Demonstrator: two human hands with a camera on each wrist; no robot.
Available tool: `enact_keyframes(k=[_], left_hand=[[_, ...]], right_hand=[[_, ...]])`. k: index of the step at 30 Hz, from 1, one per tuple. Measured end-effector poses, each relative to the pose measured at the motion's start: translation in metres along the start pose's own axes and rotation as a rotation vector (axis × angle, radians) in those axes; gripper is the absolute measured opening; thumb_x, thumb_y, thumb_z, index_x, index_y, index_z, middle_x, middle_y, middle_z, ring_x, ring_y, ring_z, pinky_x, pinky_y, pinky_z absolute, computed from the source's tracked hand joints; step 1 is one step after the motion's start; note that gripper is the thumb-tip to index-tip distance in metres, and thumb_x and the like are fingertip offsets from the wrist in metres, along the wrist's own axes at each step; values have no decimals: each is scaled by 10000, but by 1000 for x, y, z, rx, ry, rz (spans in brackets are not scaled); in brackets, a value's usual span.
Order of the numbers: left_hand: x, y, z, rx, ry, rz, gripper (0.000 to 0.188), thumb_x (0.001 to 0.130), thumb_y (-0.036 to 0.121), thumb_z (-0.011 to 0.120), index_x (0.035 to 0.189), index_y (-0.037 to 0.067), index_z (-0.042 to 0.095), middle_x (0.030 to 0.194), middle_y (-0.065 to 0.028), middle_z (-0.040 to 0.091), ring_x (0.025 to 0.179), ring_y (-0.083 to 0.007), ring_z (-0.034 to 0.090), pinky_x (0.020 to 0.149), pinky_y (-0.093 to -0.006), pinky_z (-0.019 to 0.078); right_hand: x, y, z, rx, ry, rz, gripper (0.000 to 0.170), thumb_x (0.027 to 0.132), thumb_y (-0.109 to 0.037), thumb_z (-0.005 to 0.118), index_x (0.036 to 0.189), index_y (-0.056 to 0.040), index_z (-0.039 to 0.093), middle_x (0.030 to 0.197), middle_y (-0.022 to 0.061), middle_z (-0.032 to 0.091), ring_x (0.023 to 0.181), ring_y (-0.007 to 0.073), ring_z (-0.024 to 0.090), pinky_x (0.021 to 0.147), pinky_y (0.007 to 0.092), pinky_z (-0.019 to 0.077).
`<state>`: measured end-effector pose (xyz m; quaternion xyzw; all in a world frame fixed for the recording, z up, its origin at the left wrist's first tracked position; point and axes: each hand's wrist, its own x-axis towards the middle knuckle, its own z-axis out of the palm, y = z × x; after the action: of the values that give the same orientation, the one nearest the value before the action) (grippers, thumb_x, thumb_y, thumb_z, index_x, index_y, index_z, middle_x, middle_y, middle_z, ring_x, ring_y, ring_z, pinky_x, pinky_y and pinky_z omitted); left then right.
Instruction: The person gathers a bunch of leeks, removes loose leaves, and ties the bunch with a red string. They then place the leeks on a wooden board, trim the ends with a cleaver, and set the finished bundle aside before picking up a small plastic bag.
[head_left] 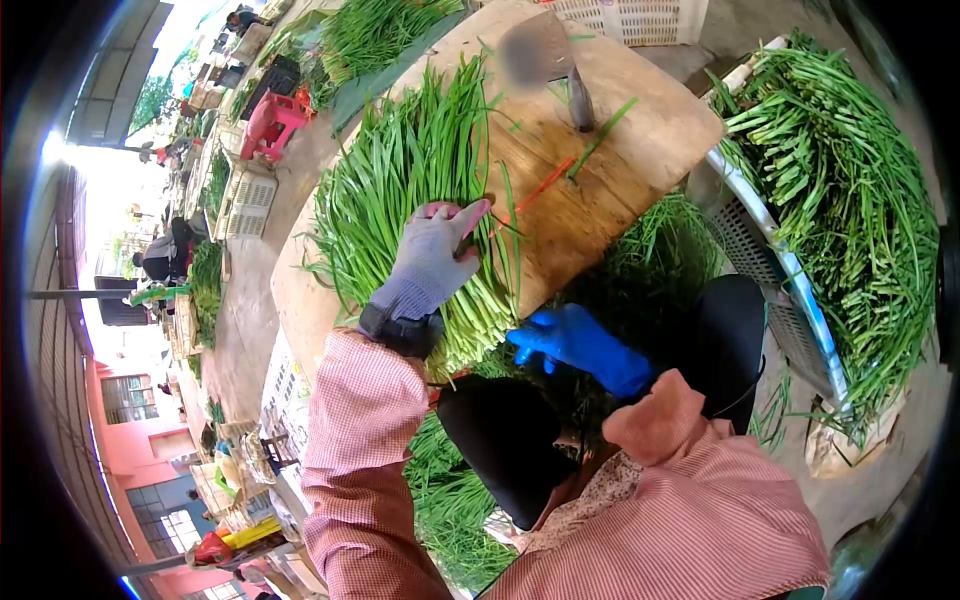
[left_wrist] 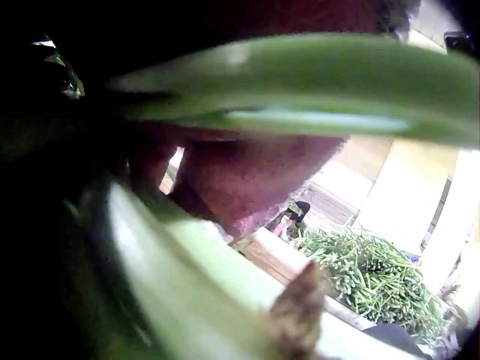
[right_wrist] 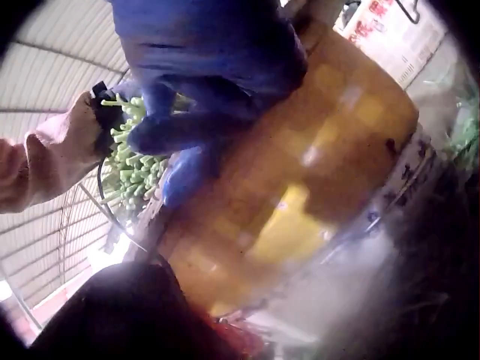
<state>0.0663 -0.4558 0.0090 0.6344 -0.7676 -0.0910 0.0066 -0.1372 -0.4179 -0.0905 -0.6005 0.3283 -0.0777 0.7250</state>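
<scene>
A thick bundle of garlic chives (head_left: 410, 170) lies across the round wooden board (head_left: 640, 110), pale stalk ends toward the body. My left hand (head_left: 425, 255), in a grey glove with pinkish fingers, rests on the bundle, its forefinger stretched out at the right side. Close-up stalks and leaves (left_wrist: 315, 90) fill much of the left wrist view. My right hand (head_left: 580, 345), in a blue glove, is at the board's near edge beside the stalk ends, its fingers extended. The right wrist view shows its fingers next to the pale cut ends (right_wrist: 135, 161).
A cleaver with a dark handle (head_left: 580, 100) lies at the board's far side. A red strip (head_left: 545, 188) and a loose leaf (head_left: 605, 135) lie nearer. To the right stands a crate (head_left: 750, 240) heaped with chives. More greens (head_left: 450, 490) lie below, around the knees.
</scene>
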Motion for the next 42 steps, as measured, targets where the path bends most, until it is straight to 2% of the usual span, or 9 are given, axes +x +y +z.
enact_keyframes(k=[2, 9, 14, 18, 20, 27, 30, 35, 42], left_hand=[[-2, 1, -1, 20, -4, -4, 638, 687, 117, 612, 1306, 192, 477, 1020, -139, 566, 1039, -340, 484, 898, -401, 399], [1, -3, 4, -24, 66, 35, 547, 709, 202, 668, 1214, 42, 532, 895, -93, 633, 931, -288, 559, 862, -351, 424], [2, 5, -5, -119, 16, -59, 556, 726, 217, 655, 1209, -21, 514, 894, -108, 638, 928, -293, 565, 873, -352, 418], [-3, -13, 10, -161, 122, -6, 540, 767, 146, 598, 1253, -45, 463, 911, -125, 626, 904, -269, 564, 852, -329, 435], [-5, -22, 21, -620, 206, -89, 541, 775, 127, 600, 1264, -45, 446, 936, -138, 609, 890, -262, 562, 820, -324, 448], [4, 6, 0, 15, 70, -124, 766, 699, 329, 707, 1314, -7, 397, 1059, -173, 564, 1022, -329, 496, 923, -388, 386], [3, 0, 5, 133, 78, -97, 798, 678, 315, 706, 1335, 12, 371, 1101, -200, 542, 1068, -372, 471, 935, -414, 385], [1, -2, 5, 136, 81, -97, 806, 675, 310, 709, 1332, -4, 364, 1112, -193, 538, 1073, -368, 470, 957, -414, 363], [2, 0, 2, 100, 67, -121, 818, 664, 331, 723, 1323, -9, 379, 1105, -180, 542, 1071, -360, 471, 951, -422, 361]], right_hand=[[10, 9, 6, 328, -10, -59, 307, 879, -275, 600, 814, 19, 663, 639, 74, 657, 461, 128, 561, 439, 250, 436], [-5, -18, -9, 311, 142, -96, 229, 870, -182, 587, 790, 25, 643, 626, 75, 650, 478, 132, 574, 443, 243, 434], [24, -31, -17, -374, 176, -281, 225, 809, -275, 576, 745, -73, 652, 590, 88, 618, 561, 231, 630, 575, 374, 501], [28, -33, -20, -446, 202, -229, 247, 801, -308, 528, 753, -108, 665, 606, 79, 628, 603, 260, 636, 603, 397, 500], [29, -33, -19, -462, 179, -216, 256, 805, -303, 521, 751, -98, 664, 593, 83, 622, 603, 260, 636, 604, 392, 501], [27, -50, -20, -646, 54, -203, 257, 813, -294, 528, 775, -74, 655, 620, 97, 636, 607, 267, 639, 616, 381, 506], [21, -51, -27, -277, -21, -57, 268, 824, -311, 576, 818, -56, 659, 668, 110, 655, 627, 247, 647, 616, 352, 504], [36, -36, -34, 93, 275, -285, 336, 804, -375, 650, 953, -74, 660, 765, 115, 673, 628, 223, 643, 603, 323, 495], [73, -28, -12, -295, 471, -493, 291, 817, -286, 667, 961, -35, 646, 697, 64, 653, 574, 124, 592, 541, 302, 467]])
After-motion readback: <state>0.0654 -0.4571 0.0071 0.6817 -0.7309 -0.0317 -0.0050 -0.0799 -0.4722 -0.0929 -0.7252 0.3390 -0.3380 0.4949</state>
